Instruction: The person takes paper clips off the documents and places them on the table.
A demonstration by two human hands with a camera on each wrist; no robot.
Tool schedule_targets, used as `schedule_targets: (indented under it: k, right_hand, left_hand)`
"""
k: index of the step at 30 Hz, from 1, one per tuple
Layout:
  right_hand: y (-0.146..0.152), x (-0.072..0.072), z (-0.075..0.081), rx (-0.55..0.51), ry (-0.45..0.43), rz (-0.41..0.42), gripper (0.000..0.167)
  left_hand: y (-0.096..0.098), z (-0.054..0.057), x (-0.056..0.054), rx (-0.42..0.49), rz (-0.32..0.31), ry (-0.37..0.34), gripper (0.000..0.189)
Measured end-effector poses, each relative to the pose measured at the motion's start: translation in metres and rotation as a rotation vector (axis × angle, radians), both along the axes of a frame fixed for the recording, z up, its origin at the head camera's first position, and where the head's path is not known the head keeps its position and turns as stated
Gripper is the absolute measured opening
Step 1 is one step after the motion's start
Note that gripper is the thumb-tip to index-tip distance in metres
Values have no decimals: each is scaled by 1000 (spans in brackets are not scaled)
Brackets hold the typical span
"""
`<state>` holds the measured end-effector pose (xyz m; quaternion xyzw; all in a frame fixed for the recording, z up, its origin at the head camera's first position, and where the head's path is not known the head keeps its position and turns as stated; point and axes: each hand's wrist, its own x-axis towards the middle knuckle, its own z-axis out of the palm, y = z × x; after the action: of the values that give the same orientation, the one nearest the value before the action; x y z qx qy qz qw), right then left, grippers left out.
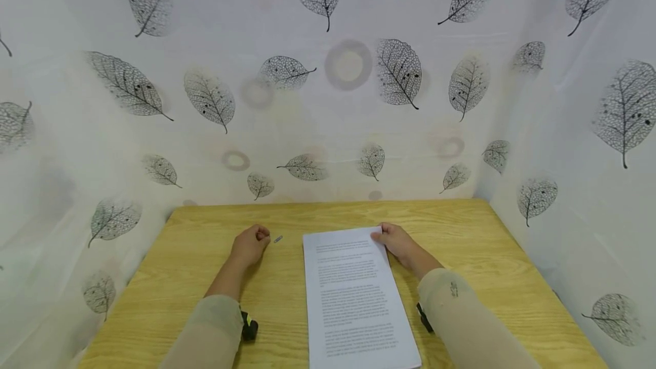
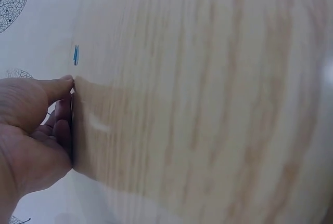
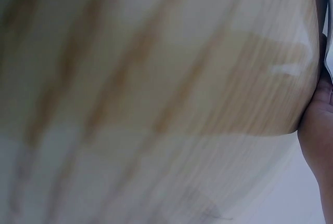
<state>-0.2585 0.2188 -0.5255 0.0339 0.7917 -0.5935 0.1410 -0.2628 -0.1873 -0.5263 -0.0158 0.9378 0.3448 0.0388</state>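
Note:
A stack of printed paper sheets (image 1: 353,295) lies on the wooden table, its text facing up. My right hand (image 1: 402,244) grips the stack's far right corner, thumb on top and the other fingers mostly hidden at the edge. In the right wrist view only part of the right hand (image 3: 318,135) shows beside the paper edge. To the left of the stack, my left hand (image 1: 251,245) rests on the table with loosely curled fingers, and nothing visible is held. Just beyond its fingertips lies a small bluish paper clip (image 1: 278,238), also seen in the left wrist view as a blue clip (image 2: 76,55).
The wooden table (image 1: 195,255) ends at a far edge against a pale curtain (image 1: 307,124) printed with dark leaves, which also hangs at both sides. Black wrist devices show under the left sleeve (image 1: 210,329) and the right sleeve (image 1: 466,312).

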Motion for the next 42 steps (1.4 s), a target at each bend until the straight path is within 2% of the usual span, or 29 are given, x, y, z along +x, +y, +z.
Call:
schedule_targets:
  k: [10,19,29,32,37,42]
  right_hand:
    - [1,-2,-2,4,2,4,12]
    - [-1,-3,-1,20,14,-5,14]
    - [-8,5,-2,118,73,-44,13]
    - [-13,7,5,149,118,-40,13]
    - [-22,6,19,259,213,-50,15]
    - [-24,4,26,372,212,-99,18]
  left_hand:
    - [-2,3,1,65,3,-31,24]
    - [-3,11,0,82,-40,-56,35]
    - [-10,19,15,62,-24,-44,36]
    - [-12,20,18,51,-46,-39,38]
    - [-10,26,23,69,-62,-29,40]
    - [-3,33,33,111,-71,-44,41]
